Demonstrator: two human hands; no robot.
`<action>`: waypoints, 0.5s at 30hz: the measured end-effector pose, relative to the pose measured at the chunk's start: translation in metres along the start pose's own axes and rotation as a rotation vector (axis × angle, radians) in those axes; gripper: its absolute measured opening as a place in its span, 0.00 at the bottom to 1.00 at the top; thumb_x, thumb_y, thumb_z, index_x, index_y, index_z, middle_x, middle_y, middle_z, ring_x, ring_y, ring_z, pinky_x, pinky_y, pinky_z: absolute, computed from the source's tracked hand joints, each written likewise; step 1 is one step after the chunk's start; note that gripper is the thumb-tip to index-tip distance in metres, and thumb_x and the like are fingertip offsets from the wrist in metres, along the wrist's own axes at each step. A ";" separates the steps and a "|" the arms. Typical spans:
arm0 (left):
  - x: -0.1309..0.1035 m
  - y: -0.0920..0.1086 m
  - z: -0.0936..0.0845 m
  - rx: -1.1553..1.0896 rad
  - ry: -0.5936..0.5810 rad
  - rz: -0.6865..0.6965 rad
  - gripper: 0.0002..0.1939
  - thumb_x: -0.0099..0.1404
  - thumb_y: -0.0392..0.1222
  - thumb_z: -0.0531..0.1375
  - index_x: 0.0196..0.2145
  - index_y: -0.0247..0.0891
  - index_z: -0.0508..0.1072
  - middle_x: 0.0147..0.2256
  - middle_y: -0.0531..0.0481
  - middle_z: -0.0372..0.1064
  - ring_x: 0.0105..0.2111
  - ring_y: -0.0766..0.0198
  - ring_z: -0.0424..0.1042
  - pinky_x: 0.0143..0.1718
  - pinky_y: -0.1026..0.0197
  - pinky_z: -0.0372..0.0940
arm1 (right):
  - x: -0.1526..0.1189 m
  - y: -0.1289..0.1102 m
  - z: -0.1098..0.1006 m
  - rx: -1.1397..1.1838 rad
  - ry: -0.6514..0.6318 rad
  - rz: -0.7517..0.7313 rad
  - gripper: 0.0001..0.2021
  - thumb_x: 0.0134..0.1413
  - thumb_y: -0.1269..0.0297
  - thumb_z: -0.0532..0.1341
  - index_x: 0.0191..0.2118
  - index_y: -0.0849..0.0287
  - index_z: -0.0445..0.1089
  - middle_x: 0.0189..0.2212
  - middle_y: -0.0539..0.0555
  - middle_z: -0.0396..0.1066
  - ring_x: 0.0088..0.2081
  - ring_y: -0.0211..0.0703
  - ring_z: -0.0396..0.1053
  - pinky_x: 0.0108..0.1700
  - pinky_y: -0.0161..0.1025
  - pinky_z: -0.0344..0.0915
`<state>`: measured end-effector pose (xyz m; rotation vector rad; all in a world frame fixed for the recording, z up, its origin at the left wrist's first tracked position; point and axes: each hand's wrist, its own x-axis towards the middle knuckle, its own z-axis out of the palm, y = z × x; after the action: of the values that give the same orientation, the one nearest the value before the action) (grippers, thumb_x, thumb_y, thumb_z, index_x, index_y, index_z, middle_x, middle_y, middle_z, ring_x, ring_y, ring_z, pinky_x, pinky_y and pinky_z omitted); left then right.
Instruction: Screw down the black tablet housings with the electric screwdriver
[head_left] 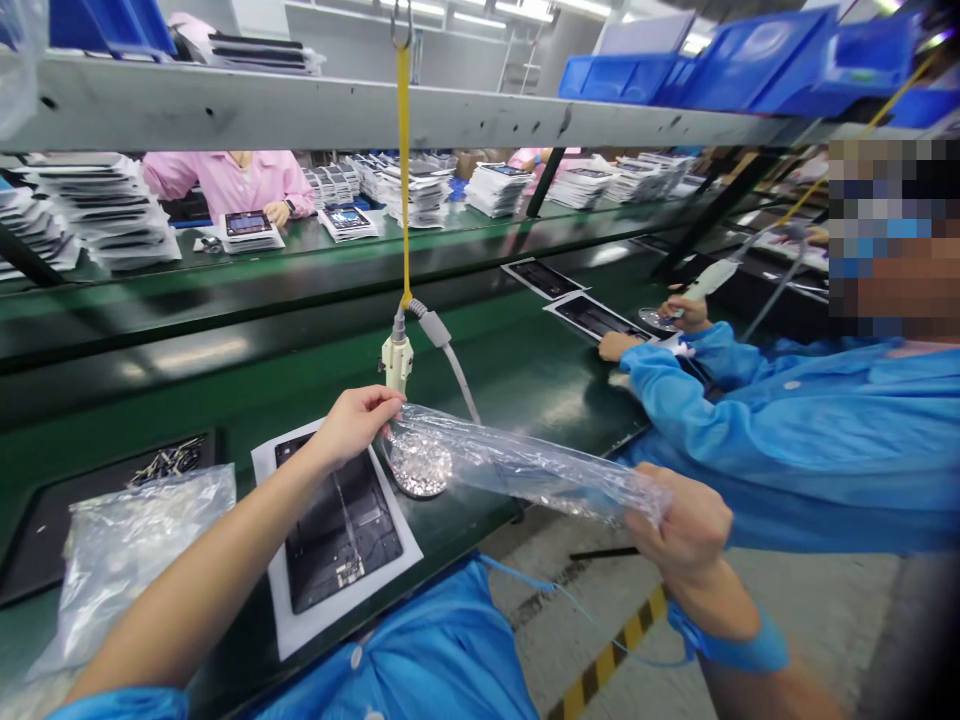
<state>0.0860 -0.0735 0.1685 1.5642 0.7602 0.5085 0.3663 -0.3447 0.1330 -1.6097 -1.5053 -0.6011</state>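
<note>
My left hand (358,428) pinches one end of a clear plastic bag (517,462). The other end is bunched in my right hand (686,520), closed like a fist, so the bag stretches between them. Under the bag's left end, a round dish holds small shiny metal parts (421,462). Beneath my left forearm lies a black tablet housing (352,540) on a white sheet (289,618). A pale electric screwdriver (397,362) hangs from a yellow strap just behind my left hand; its lower end is hidden.
At left, another plastic bag (150,530) overlaps a black tray (37,520) with small parts (171,460). A co-worker in blue sleeves (675,390) works at right over more housings (592,315). A shelf beam (300,105) crosses above, bearing blue bins (735,65).
</note>
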 end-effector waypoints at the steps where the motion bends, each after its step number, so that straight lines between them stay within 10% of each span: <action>1: 0.001 0.000 0.000 0.001 -0.001 0.002 0.18 0.57 0.55 0.66 0.35 0.36 0.77 0.29 0.51 0.72 0.23 0.68 0.66 0.26 0.64 0.62 | 0.002 -0.001 -0.001 -0.018 0.003 -0.065 0.18 0.66 0.58 0.57 0.23 0.52 0.60 0.16 0.49 0.60 0.18 0.39 0.60 0.22 0.40 0.57; 5: 0.005 -0.006 -0.002 0.014 -0.012 0.031 0.21 0.56 0.58 0.66 0.35 0.36 0.78 0.28 0.51 0.72 0.23 0.67 0.66 0.26 0.64 0.62 | 0.012 -0.009 -0.003 -0.112 -0.007 -0.298 0.13 0.67 0.69 0.54 0.29 0.54 0.62 0.19 0.49 0.64 0.20 0.39 0.62 0.24 0.38 0.57; 15: 0.015 -0.013 -0.006 0.032 -0.020 0.110 0.23 0.55 0.62 0.67 0.31 0.37 0.78 0.27 0.51 0.72 0.22 0.65 0.66 0.27 0.62 0.62 | 0.019 -0.023 -0.003 -0.114 -0.027 -0.278 0.13 0.68 0.73 0.51 0.29 0.54 0.59 0.19 0.47 0.59 0.20 0.39 0.57 0.24 0.38 0.53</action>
<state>0.0896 -0.0582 0.1551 1.6447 0.6729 0.5627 0.3479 -0.3375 0.1556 -1.5082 -1.7584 -0.8348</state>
